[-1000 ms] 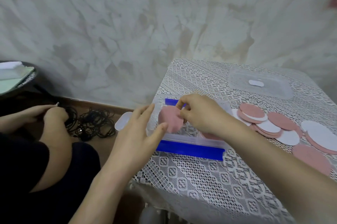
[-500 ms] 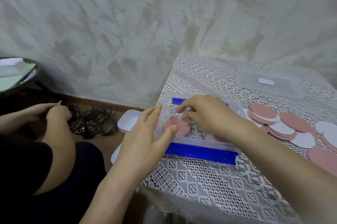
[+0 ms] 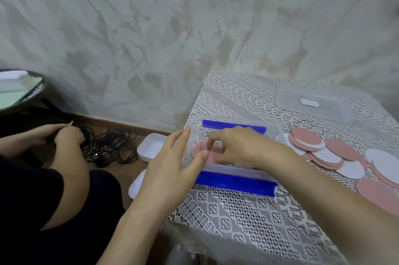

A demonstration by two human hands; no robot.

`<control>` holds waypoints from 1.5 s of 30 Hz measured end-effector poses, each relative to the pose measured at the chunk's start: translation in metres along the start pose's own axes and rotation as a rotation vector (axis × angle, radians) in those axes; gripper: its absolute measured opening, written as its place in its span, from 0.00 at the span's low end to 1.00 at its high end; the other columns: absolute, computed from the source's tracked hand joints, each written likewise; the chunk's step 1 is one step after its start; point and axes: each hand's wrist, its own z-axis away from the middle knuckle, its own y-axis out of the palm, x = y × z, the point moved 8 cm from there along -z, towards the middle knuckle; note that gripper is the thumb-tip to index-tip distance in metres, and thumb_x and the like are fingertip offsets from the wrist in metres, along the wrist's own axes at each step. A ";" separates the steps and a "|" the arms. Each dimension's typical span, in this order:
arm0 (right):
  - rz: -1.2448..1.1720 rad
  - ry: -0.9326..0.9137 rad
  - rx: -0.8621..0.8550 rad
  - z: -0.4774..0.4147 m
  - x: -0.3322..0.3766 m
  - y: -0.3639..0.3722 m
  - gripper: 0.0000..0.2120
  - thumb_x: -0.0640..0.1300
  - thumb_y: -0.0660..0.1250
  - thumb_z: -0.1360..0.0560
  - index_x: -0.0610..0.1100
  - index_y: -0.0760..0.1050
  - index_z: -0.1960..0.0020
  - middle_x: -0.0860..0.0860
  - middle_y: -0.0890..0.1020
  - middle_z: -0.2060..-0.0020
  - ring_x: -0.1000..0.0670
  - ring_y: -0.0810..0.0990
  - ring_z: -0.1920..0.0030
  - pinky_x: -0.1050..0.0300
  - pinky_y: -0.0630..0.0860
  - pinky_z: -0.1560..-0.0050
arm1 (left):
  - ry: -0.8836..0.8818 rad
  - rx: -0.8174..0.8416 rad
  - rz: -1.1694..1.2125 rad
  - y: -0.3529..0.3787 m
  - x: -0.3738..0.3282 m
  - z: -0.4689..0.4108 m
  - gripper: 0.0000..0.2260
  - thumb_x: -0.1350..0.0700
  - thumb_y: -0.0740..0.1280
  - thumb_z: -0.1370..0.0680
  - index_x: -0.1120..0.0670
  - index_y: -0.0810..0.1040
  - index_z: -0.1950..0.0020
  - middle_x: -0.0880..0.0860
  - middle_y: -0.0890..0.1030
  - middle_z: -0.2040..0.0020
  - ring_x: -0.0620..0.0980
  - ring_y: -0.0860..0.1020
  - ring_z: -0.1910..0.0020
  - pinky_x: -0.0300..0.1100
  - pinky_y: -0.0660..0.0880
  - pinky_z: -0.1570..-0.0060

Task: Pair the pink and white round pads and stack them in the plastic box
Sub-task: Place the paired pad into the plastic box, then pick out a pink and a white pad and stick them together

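Note:
A clear plastic box [image 3: 237, 171] with blue clips stands near the left edge of the lace-covered table. Inside it, at the left end, lies a pink pad [image 3: 199, 148]. My right hand [image 3: 244, 148] reaches into the box with curled fingers and pinches that pad at its right edge. My left hand [image 3: 172, 167] rests with straight fingers against the box's left wall, thumb on the front rim. Loose pink and white pads [image 3: 323, 152] lie overlapped to the right of the box.
The box's clear lid [image 3: 313, 105] lies at the back of the table. Beyond the table's left edge, two white trays [image 3: 151, 148] and a tangle of black cords [image 3: 108, 148] sit on the floor. Another person's hands [image 3: 60, 135] work there.
My right hand has lowered the pink pad from above the box down onto its bottom at the left end. My left hand stays against the box's left side.

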 end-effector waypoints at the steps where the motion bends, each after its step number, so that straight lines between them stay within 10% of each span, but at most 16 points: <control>1: 0.002 -0.006 -0.001 0.000 0.001 0.001 0.13 0.53 0.70 0.25 0.60 0.74 0.42 0.57 0.79 0.52 0.49 0.78 0.51 0.53 0.73 0.57 | 0.004 -0.003 0.001 0.000 0.000 0.000 0.31 0.35 0.61 0.21 0.40 0.56 0.20 0.34 0.60 0.23 0.44 0.72 0.32 0.42 0.70 0.37; 19: -0.016 0.003 -0.076 -0.016 -0.006 -0.002 0.18 0.52 0.75 0.29 0.56 0.74 0.41 0.60 0.73 0.63 0.49 0.75 0.54 0.52 0.71 0.57 | -0.004 -0.024 -0.055 -0.001 0.002 -0.003 0.29 0.35 0.61 0.21 0.39 0.59 0.21 0.34 0.63 0.24 0.47 0.77 0.39 0.43 0.72 0.40; 28: 0.061 -0.043 -0.088 -0.005 -0.001 -0.011 0.19 0.55 0.71 0.24 0.54 0.75 0.35 0.52 0.83 0.44 0.47 0.79 0.48 0.50 0.76 0.48 | 0.038 -0.036 -0.308 -0.014 -0.014 -0.011 0.28 0.33 0.58 0.23 0.41 0.66 0.24 0.40 0.70 0.27 0.46 0.72 0.31 0.49 0.73 0.38; 35: 0.291 -0.092 -0.404 0.048 0.002 -0.053 0.14 0.56 0.63 0.19 0.49 0.77 0.38 0.50 0.82 0.45 0.45 0.77 0.43 0.49 0.75 0.49 | 0.141 -0.153 -0.560 -0.025 -0.055 -0.029 0.20 0.39 0.59 0.21 0.43 0.73 0.31 0.45 0.78 0.41 0.50 0.80 0.47 0.44 0.76 0.56; 45: 0.301 0.138 -0.462 0.149 -0.085 -0.068 0.19 0.64 0.56 0.19 0.53 0.73 0.37 0.52 0.77 0.43 0.46 0.74 0.41 0.52 0.65 0.54 | 0.405 -0.068 -0.649 0.068 -0.146 -0.037 0.21 0.42 0.60 0.21 0.49 0.75 0.32 0.50 0.80 0.40 0.54 0.76 0.43 0.48 0.75 0.48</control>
